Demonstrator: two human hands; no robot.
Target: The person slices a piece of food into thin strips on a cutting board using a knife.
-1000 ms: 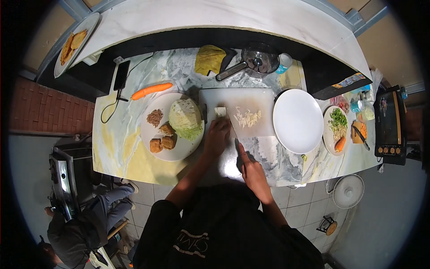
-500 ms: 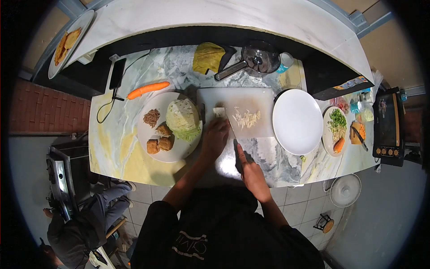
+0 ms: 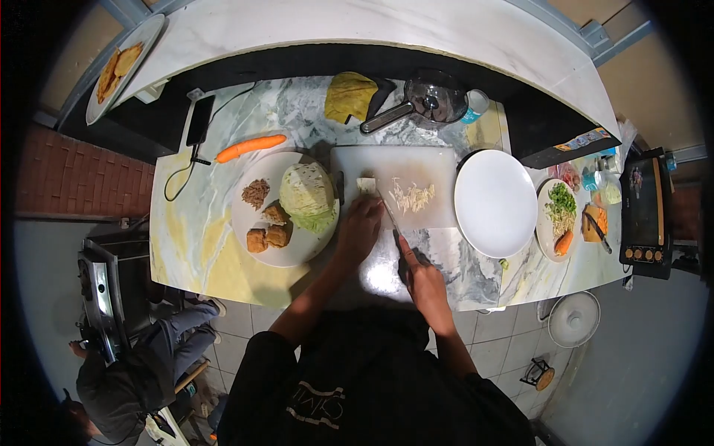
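On the white cutting board (image 3: 349, 160), my left hand (image 3: 361, 227) has its fingers curled together against a small pale block (image 3: 365, 184), whose far part shows beyond the fingertips. My right hand (image 3: 427, 288) is wrapped round the dark handle of a kitchen knife (image 3: 390, 212), index finger stretched along it. The blade points away from me, close beside my left fingertips. Right of the blade lies a loose heap of thin pale shreds (image 3: 413, 197). What my left fingers cover of the block is hidden.
Left of the board, a plate (image 3: 286, 256) bears a cabbage half (image 3: 306, 195), brown fried chunks and minced stuff. A carrot (image 3: 251, 147) lies behind it. An oval white plate (image 3: 496, 204) stands right; a pan (image 3: 435, 100) is behind. Another person (image 3: 141, 372) sits at lower left.
The knife blade has tilted, so more of its bright face shows, and my right hand has shifted slightly. My left hand stays by the pale block. The whole view has shifted a little.
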